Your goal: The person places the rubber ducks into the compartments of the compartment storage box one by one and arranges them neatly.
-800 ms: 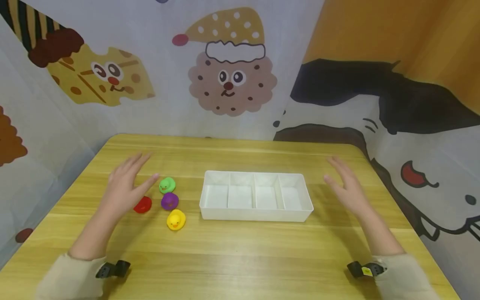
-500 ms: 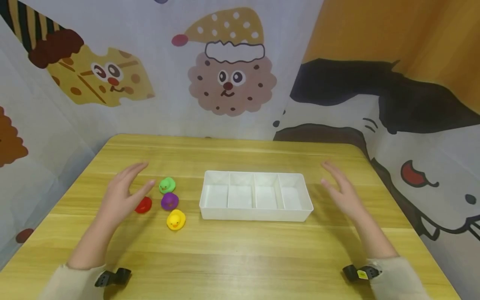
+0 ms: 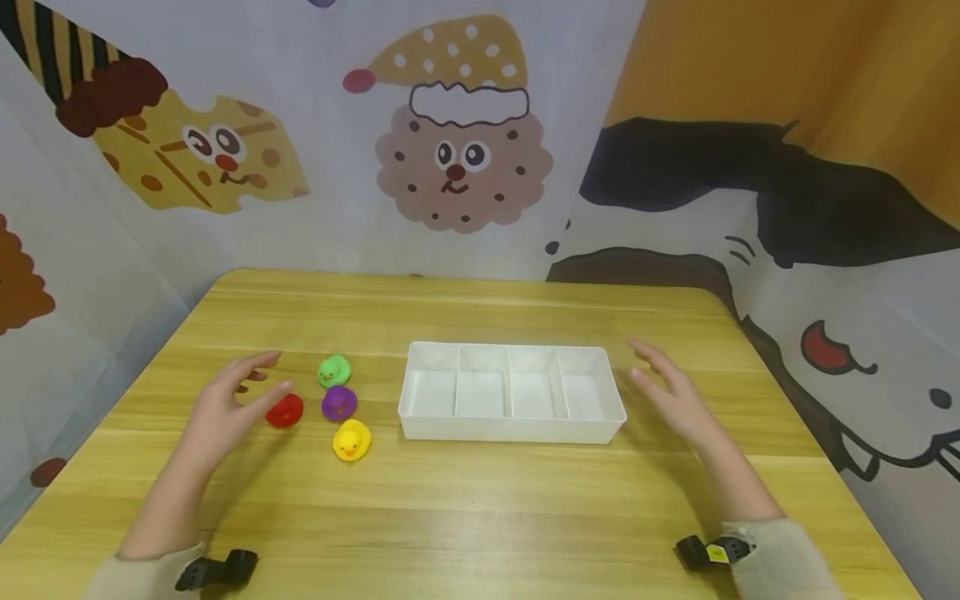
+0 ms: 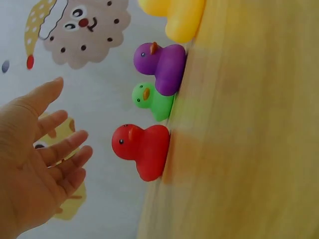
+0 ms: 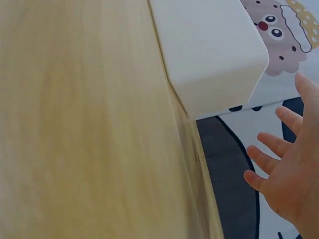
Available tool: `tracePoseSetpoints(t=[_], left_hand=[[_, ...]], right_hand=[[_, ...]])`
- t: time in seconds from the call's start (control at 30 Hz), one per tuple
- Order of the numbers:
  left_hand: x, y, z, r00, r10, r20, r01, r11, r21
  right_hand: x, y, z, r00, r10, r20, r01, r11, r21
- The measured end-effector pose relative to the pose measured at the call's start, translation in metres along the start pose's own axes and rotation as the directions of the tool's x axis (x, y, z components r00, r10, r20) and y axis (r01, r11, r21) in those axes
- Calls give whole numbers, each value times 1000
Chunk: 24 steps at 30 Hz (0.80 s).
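Note:
My left hand (image 3: 228, 400) hovers above the table beside the red rubber duck (image 3: 285, 411), its fingers relaxed and holding nothing. To the right of the red duck are a green rubber duck (image 3: 334, 371), a purple one (image 4: 170, 67) and a yellow one (image 3: 352, 440). In the left wrist view all the ducks stand upright, apart from that hand's fingers. The white four-part box (image 3: 507, 429) sits at mid-table with bare compartments. Just off its right end, my right hand (image 3: 678, 400) is held in the air, fingers loosely spread with nothing in them.
The wooden table (image 3: 480, 517) reaches back to a printed cloth (image 3: 322, 233) hanging behind it. Each wrist carries a small black camera, such as the left one (image 3: 217, 571). The table's edge (image 5: 212, 199) shows below the box in the right wrist view.
Both hands have come lower and nearer to me. The left has shifted slightly left with its fingers bending more; the right has moved left toward the box. Ducks and box have stayed put.

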<state>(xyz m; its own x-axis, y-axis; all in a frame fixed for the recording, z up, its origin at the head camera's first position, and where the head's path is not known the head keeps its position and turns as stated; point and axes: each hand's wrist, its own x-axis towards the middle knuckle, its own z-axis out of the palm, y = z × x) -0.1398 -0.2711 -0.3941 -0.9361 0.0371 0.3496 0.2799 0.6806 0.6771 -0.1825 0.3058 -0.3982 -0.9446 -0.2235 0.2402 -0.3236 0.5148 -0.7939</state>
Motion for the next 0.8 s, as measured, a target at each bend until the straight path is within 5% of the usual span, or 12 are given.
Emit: tracePoseSetpoints(t=[0.8], left_hand=[[-14,-32,-2,987,-95,133,97,995,-8]], right_hand=[[-3,27,17,993,-19,120,-4,983,186]])
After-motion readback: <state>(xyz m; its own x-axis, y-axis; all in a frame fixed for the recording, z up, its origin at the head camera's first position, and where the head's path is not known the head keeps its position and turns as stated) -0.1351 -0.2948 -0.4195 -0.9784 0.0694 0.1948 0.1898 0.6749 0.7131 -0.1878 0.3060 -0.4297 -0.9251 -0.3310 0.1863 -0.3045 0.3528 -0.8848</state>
